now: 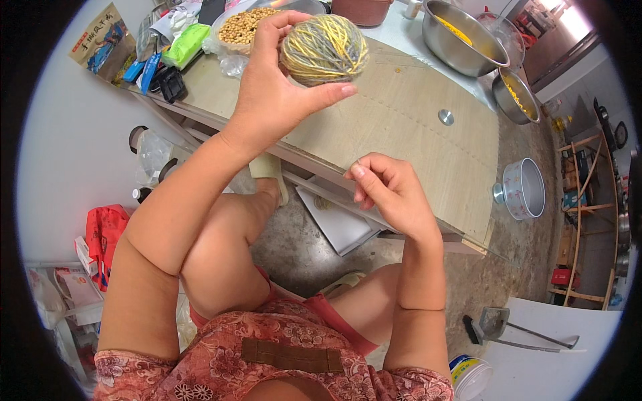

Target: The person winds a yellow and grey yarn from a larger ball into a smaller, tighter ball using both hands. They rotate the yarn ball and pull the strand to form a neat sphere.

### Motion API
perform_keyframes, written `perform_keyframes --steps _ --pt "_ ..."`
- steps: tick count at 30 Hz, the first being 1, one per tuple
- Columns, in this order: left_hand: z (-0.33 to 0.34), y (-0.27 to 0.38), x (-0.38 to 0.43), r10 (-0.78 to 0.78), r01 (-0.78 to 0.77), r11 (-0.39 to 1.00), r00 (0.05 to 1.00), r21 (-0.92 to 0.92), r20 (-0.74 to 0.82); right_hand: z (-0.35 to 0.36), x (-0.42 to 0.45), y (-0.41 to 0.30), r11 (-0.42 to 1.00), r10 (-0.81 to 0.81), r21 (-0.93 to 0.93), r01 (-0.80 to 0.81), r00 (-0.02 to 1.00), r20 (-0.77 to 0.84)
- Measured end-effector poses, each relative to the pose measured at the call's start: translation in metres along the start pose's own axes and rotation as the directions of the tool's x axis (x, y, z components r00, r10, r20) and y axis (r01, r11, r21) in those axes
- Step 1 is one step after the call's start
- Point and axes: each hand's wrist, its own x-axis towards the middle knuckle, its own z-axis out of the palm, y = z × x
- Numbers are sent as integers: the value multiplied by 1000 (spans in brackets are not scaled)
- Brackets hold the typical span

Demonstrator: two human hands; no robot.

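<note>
A ball of yellow and grey yarn (325,49) is held up in my left hand (273,82), above the far part of a wooden table (401,125). The fingers lie behind the ball and the thumb below it. Lower and to the right, my right hand (388,193) is over the table's near edge, with thumb and index fingertip pinched together. A thin strand of yarn may be between them, but it is too fine to tell. A round metal disc (446,117) lies on the table to the right of the ball.
A bowl of soybeans (241,29), a green packet (186,46) and clutter stand at the table's back left. Steel bowls (464,42) with yellow contents are at the back right. On the right are a round tin (523,189) and, lower, a dustpan (493,322).
</note>
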Motion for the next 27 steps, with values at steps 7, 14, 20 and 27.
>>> perform_keyframes --steps 7,14,20,27 --pt "-10 6 4 166 -132 839 986 528 -18 3 -23 -21 996 -39 -84 39 999 3" --pt "-13 6 -5 46 -163 797 977 582 210 -13 -56 -54 981 -194 -56 187 964 -180" --pt "-1 13 -11 -150 -104 876 870 470 470 -44 -76 -45 801 -557 39 598 767 -318" --pt "2 17 -14 -209 -26 962 571 272 794 -70 -76 -44 676 -589 291 677 734 -338"
